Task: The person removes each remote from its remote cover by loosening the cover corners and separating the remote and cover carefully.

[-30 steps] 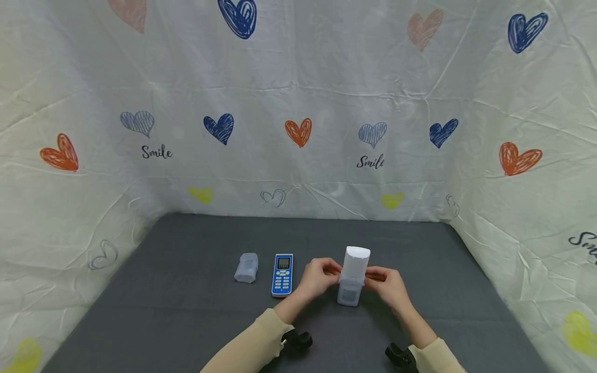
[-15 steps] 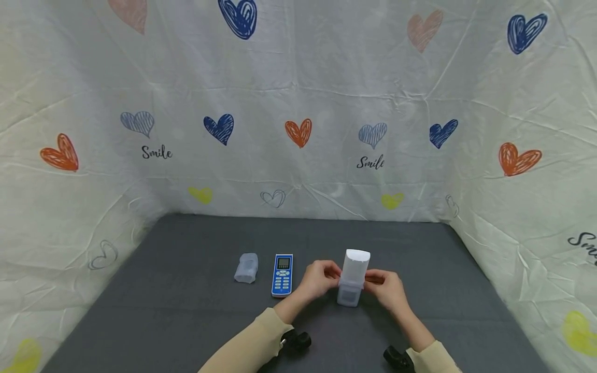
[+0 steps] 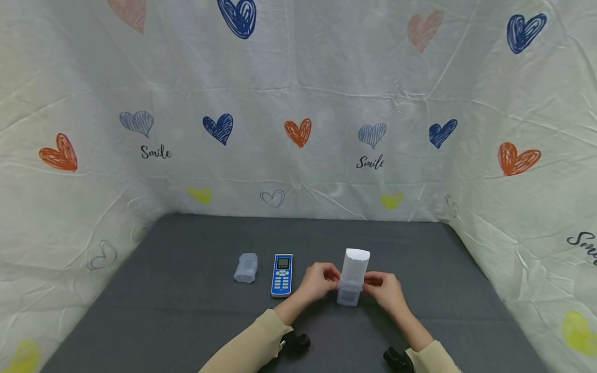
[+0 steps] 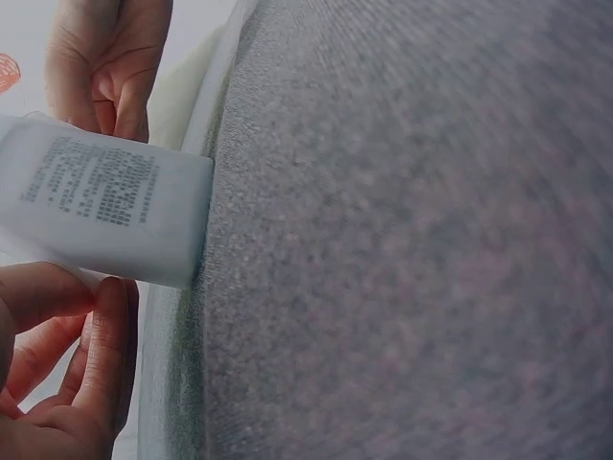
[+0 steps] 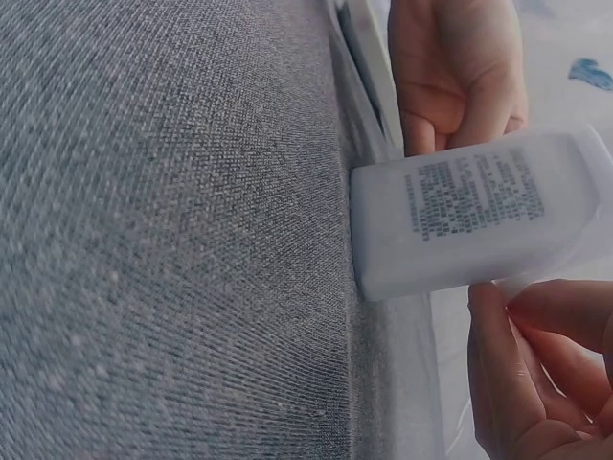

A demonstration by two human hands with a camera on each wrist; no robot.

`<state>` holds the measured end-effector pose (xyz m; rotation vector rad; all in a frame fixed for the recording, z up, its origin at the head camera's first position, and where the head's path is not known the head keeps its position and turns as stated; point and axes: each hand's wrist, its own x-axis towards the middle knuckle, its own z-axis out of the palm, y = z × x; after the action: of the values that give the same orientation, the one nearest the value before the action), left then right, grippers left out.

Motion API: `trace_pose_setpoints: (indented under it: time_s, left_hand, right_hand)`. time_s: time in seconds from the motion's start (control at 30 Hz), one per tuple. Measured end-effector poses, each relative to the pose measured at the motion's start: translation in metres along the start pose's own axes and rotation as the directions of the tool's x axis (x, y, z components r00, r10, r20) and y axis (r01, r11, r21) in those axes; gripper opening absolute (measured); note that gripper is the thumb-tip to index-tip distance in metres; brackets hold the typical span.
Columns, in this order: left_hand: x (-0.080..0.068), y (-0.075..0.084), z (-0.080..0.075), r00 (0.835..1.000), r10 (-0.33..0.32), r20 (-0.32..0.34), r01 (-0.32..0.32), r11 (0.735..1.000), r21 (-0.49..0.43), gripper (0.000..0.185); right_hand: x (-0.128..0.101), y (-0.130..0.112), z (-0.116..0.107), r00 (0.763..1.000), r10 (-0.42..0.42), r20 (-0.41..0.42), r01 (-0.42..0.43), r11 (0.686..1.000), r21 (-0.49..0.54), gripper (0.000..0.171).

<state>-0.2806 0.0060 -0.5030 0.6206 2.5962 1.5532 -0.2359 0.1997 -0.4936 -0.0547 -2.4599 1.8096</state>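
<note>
A white remote control [image 3: 356, 263] with rounded ends stands upright in the head view, its lower part inside a translucent sleeve [image 3: 348, 294] that rests on the table. Printed text shows through the sleeve in both wrist views. My left hand [image 3: 318, 280] pinches the sleeve's rim on the left side between thumb and fingertips. On the opposite side, my right hand [image 3: 386, 291] pinches the rim likewise. The wrist views show fingertips [image 4: 105, 297] gathered at the sleeve's edge. The front of the white remote faces away and is hidden.
A blue remote control [image 3: 282, 275] with a small screen lies face up left of my left hand. Farther left lies another translucent cover [image 3: 245, 268]. The dark grey tabletop [image 3: 186, 290] is bordered by a white curtain [image 3: 326, 171] printed with hearts.
Both hands have sunk slightly at the sides of the sleeve. The white remote's top sits slightly lower than one second ago. The blue remote and other cover have stayed put.
</note>
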Motion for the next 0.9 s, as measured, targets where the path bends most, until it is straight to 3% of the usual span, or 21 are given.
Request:
trace_pose_setpoints:
  time_s: [0.33,0.67,0.9]
  left_hand:
    - [-0.001,-0.004,0.001,1.000,0.012,0.015,-0.012,1.000,0.012,0.007]
    - [-0.001,-0.005,0.000,0.998,0.021,0.052,-0.024,0.998,0.059,0.008]
    - [0.000,-0.005,0.001,0.997,-0.009,0.083,0.002,0.996,0.087,0.011]
  right_hand:
    - [0.000,0.004,0.002,1.000,0.023,0.000,-0.023,1.000,-0.012,0.018]
    - [0.000,0.009,0.003,1.000,-0.010,-0.020,0.007,0.990,-0.142,0.017]
    - [-0.001,0.015,0.004,0.999,-0.021,-0.026,0.015,0.979,-0.204,0.018]
